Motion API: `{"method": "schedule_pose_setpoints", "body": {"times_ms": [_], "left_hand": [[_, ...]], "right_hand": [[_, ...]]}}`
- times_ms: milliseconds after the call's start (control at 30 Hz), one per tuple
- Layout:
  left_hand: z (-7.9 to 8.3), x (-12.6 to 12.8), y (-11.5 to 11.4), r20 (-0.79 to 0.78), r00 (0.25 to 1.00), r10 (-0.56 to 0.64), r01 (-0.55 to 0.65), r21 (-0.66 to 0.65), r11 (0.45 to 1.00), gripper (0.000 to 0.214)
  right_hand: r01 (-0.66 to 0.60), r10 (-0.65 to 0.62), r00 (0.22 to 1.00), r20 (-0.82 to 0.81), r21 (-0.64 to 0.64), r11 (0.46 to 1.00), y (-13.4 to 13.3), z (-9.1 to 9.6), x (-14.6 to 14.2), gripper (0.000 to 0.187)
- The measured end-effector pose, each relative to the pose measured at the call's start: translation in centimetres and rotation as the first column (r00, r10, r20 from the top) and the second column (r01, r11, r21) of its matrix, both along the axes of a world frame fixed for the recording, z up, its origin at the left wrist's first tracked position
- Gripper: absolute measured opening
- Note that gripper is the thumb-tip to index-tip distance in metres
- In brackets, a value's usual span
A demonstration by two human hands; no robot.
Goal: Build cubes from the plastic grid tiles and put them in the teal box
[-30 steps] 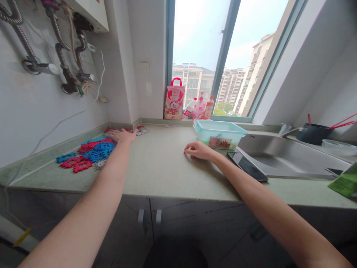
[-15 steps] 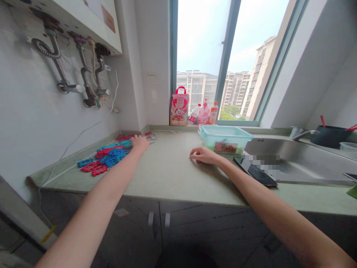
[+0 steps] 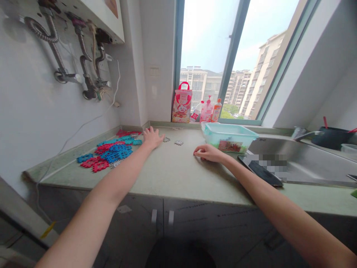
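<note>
My left hand (image 3: pixel 153 137) lies open with fingers spread, palm down over the counter at the right side of a pile of plastic interlocking pieces; whatever is under the palm is hidden. In the pile are blue pieces (image 3: pixel 119 152), red pieces (image 3: pixel 100 164) and teal pieces (image 3: pixel 126 139), flat with notched edges. Two grey notched pieces, one (image 3: pixel 179 142) apart and another (image 3: pixel 166 139) close to my left fingers, lie on the counter. My right hand (image 3: pixel 208 152) rests on the counter with its fingers curled in, nothing showing in them, in front of a teal plastic tub (image 3: pixel 231 134).
A dark flat tablet or phone (image 3: pixel 262 173) lies by the steel sink (image 3: pixel 312 163) on the right. A pink bag (image 3: pixel 182 106) and several bottles (image 3: pixel 206 111) stand on the windowsill. A dark pot (image 3: pixel 331 137) sits beyond the faucet. Pipes (image 3: pixel 83 59) hang at left.
My left hand has moved right from the pile and its fingers have spread. Grey pieces now show separately on the counter to its right. The view has shifted slightly; my right hand stays curled.
</note>
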State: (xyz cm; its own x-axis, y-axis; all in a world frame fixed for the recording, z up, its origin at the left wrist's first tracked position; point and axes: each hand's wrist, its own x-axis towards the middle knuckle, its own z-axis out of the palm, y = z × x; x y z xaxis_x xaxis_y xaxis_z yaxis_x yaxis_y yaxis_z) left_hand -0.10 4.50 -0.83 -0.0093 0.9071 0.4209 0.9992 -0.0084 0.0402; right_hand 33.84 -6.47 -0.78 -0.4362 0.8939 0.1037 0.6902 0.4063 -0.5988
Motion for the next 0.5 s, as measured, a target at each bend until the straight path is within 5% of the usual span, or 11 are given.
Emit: {"method": "schedule_pose_setpoints", "body": {"times_ms": [200, 500], "left_hand": [[-0.5, -5.9, 1.7, 0.053, 0.941, 0.335, -0.322, -0.177, 0.93, 0.117], [0.1, -1.3, 0.9, -0.08, 0.986, 0.148, -0.159, -0.155, 0.975, 0.102]], "right_hand": [[-0.022, 0.021, 1.0, 0.018, 0.017, 1.0, 0.1, -0.1, 0.2, 0.045], [-0.025, 0.025, 0.999, 0.025, 0.004, 1.0, 0.1, 0.0, 0.3, 0.046]]}}
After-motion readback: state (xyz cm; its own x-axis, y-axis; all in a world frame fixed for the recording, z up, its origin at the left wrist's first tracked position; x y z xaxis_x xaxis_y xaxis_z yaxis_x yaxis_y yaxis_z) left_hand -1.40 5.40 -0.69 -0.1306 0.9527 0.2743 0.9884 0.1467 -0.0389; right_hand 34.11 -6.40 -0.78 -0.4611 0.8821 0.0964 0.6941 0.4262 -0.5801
